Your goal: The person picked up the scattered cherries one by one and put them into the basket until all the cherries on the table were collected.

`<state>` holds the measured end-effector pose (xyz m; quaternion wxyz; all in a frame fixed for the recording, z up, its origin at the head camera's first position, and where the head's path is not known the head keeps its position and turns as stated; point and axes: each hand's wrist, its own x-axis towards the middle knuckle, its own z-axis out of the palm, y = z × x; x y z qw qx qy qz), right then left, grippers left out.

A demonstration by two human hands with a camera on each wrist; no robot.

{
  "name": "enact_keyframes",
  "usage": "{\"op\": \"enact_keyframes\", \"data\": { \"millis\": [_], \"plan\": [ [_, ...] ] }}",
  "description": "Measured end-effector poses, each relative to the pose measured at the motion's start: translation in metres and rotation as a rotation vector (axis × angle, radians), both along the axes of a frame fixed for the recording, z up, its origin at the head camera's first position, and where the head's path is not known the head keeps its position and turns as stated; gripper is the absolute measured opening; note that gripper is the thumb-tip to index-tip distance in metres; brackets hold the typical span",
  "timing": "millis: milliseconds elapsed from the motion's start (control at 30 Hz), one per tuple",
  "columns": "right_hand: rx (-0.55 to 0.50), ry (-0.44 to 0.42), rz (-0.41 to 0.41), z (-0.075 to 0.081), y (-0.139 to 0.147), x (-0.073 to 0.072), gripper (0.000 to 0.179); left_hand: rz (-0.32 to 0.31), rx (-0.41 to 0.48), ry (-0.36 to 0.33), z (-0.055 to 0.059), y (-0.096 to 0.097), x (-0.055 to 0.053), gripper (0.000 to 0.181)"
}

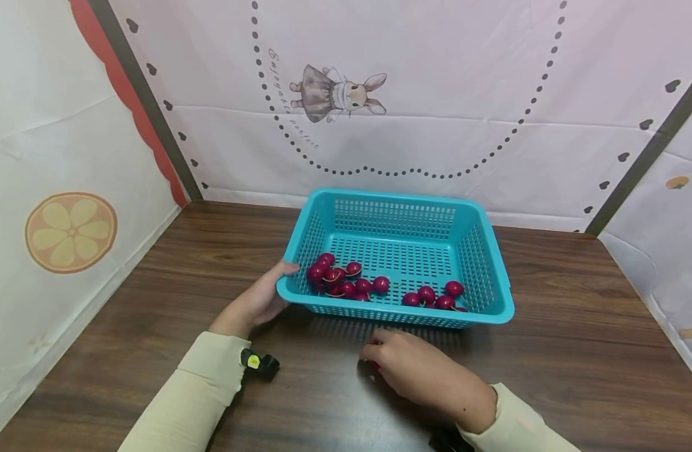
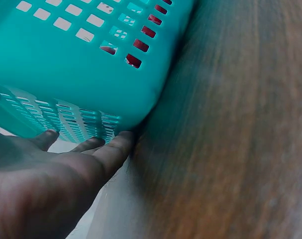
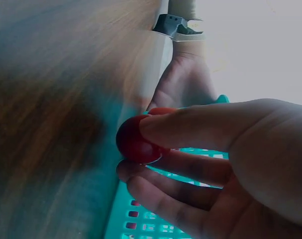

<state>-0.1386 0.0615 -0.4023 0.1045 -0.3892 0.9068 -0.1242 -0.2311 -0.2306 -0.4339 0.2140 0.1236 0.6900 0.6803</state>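
Observation:
A turquoise plastic basket [image 1: 395, 194] stands on the wooden table, with red cherries [image 1: 381, 285] along its near side. At its left near corner, my left hand [image 1: 262, 300] holds the basket, thumb over the rim. The left wrist view shows the fingers [image 2: 113, 149] against the basket's outer wall, low near the table. In front of the basket, my right hand [image 1: 415, 371] pinches one cherry [image 3: 136, 140] between thumb and fingers. The head view mostly hides that cherry behind the hand; the right wrist view shows it clearly.
Brown wood table [image 1: 554, 339] surrounds the basket on both sides and in front. A pale printed cloth [image 1: 447, 75] with a rabbit drawing hangs behind the table, and similar cloth stands at left and right. A dark strap with a small device [image 1: 260, 364] is on the left wrist.

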Motion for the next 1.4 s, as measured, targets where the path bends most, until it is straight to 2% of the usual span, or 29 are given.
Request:
{"op": "enact_keyframes", "data": {
  "millis": [200, 367, 500, 633, 733, 867, 1000, 1133, 1233, 1400],
  "plan": [
    [-0.024, 0.009, 0.004, 0.008, -0.001, 0.004, 0.025, -0.012, 0.008, 0.01, 0.0, -0.002, 0.001, 0.067],
    [-0.095, 0.061, 0.028, 0.017, -0.001, 0.01, 0.026, -0.011, 0.002, 0.004, 0.002, -0.003, 0.002, 0.067],
    [-0.163, 0.157, 0.051, 0.026, 0.002, 0.015, 0.027, -0.012, -0.007, 0.002, 0.002, -0.004, 0.002, 0.067],
    [-0.297, 0.322, 0.064, 0.034, 0.008, 0.017, 0.029, -0.017, -0.012, 0.006, 0.001, -0.005, 0.001, 0.067],
    [-0.397, 0.429, 0.017, 0.041, 0.015, 0.015, 0.031, -0.016, -0.008, 0.001, 0.0, -0.004, 0.0, 0.067],
    [-0.469, 0.47, -0.118, 0.05, 0.026, 0.006, 0.035, -0.009, -0.004, -0.009, 0.0, -0.002, -0.001, 0.067],
    [-0.456, 0.427, -0.266, 0.055, 0.036, -0.012, 0.042, 0.0, -0.005, -0.007, 0.0, -0.001, -0.001, 0.069],
    [-0.381, 0.319, -0.375, 0.058, 0.042, -0.033, 0.045, 0.007, -0.003, -0.002, 0.0, -0.001, 0.0, 0.069],
    [-0.33, 0.227, -0.398, 0.057, 0.043, -0.05, 0.04, 0.007, -0.001, 0.001, 0.001, -0.001, 0.0, 0.068],
    [-0.231, 0.074, -0.386, 0.051, 0.039, -0.073, 0.028, 0.007, -0.002, -0.001, 0.002, 0.0, 0.001, 0.068]
  ]
}}
